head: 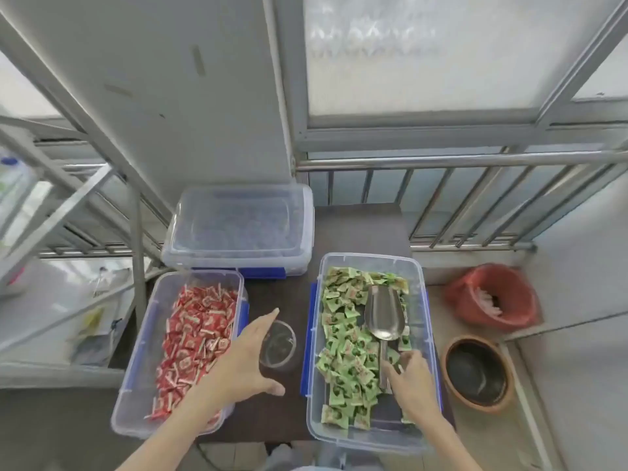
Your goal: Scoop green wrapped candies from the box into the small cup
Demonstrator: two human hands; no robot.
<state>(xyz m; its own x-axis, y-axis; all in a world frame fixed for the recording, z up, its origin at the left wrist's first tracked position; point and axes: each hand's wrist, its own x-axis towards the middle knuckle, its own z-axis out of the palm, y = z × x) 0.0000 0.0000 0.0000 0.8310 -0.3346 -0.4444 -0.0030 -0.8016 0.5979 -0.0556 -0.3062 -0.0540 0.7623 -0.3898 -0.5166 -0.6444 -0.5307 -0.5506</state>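
Both hands are in, reaching up from the bottom of the view. Right hand [409,375] is down in the box [316,396] of green wrapped candies [343,355], fingers closing on the handle of the metal scoop [385,317] — whether the grip is firm yet, I cannot tell. That scoop lies on the candies, bowl empty. Left hand [253,356] is spread wide, fingers apart, holding nothing, its fingers hovering at the near-left rim of the small cup [278,345], which stands on the dark worktop [356,229] just left of the green box. Cup looks empty, so I'd say nothing is scooped yet; all the filling is ahead. Left of the cup sits a box of red candies [197,341]; beyond it, a lidded box [238,229]. Nothing blocks the short path from box to cup.
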